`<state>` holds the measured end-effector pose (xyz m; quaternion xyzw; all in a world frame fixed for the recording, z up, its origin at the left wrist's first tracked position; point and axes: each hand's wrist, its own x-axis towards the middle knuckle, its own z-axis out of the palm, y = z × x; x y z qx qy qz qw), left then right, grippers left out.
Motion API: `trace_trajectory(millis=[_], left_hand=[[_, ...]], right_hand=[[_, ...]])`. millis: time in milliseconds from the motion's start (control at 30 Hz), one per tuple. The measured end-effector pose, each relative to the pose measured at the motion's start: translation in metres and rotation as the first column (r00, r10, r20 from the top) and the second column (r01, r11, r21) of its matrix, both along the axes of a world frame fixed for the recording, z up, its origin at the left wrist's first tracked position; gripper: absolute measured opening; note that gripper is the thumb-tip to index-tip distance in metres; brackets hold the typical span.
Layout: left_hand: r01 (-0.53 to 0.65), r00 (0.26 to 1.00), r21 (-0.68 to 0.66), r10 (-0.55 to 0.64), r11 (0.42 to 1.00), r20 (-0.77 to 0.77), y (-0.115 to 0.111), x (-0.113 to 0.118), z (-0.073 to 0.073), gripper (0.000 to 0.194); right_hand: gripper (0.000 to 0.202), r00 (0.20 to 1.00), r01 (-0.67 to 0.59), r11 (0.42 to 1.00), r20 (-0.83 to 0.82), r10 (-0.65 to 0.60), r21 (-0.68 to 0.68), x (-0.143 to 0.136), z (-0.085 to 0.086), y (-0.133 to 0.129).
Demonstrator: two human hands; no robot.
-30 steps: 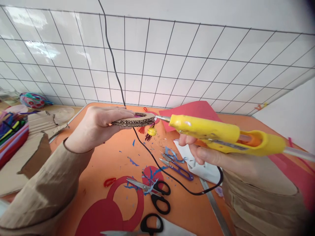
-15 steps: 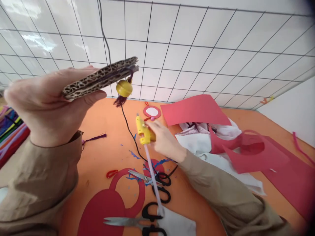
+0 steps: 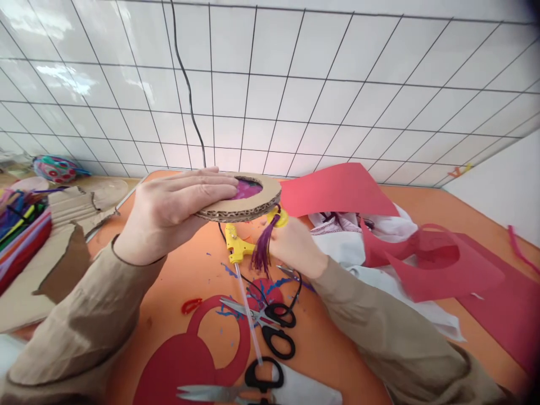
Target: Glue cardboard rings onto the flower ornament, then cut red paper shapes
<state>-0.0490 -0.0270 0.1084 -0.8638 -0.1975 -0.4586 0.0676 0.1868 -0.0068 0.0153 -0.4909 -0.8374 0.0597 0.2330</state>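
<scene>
My left hand point(image 3: 172, 211) holds a round cardboard ring point(image 3: 253, 207) nearly flat, fingers on top, with pink-purple material showing in its opening. From the ring's right edge hang a yellow bead point(image 3: 277, 217) and a purple tassel point(image 3: 264, 247). My right hand point(image 3: 295, 244) is beside the bead and tassel; its fingers are mostly hidden behind them, so its grip is unclear. Below the ring, a yellow glue gun point(image 3: 237, 246) with a long clear glue stick point(image 3: 250, 315) lies between the hands, its handle towards my right hand.
Black-handled scissors point(image 3: 279, 329) and a second pair point(image 3: 264, 374) lie on the orange table point(image 3: 169, 292) near red paper cutouts point(image 3: 177, 365). Red sheets point(image 3: 337, 188) and white cloth point(image 3: 346, 247) are at right. Cardboard pieces point(image 3: 67, 264) and colourful pipe cleaners point(image 3: 25, 230) are at left.
My left hand has moved right and down and turned the cardboard from edge-on to nearly flat. The glue gun is lower, and my right hand has shifted slightly right, beside the bead.
</scene>
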Motion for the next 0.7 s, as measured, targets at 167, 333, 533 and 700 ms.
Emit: trace_trajectory(millis=[167, 333, 533, 700], left_hand=[[0.061, 0.998, -0.095, -0.061, 0.994, 0.008, 0.004, 0.005, -0.008, 0.027], [0.108, 0.994, -0.127, -0.108, 0.986, 0.001, -0.001, 0.020, -0.019, 0.029], [0.153, 0.985, -0.135, -0.161, 0.979, -0.053, -0.003, 0.029, -0.023, 0.029], [0.140, 0.979, -0.210, -0.167, 0.968, -0.117, -0.003, 0.030, -0.023, 0.025]], right_hand=[[0.015, 0.808, 0.163, 0.818, -0.551, 0.211, 0.552, 0.020, 0.051, -0.022], [0.043, 0.888, -0.129, 0.706, -0.235, 0.394, 0.696, 0.004, 0.069, -0.051], [0.021, 0.926, -0.113, 0.701, -0.181, 0.331, 0.704, -0.004, 0.062, -0.053], [0.009, 0.930, -0.111, 0.730, -0.188, 0.316, 0.675, -0.002, 0.059, -0.054]])
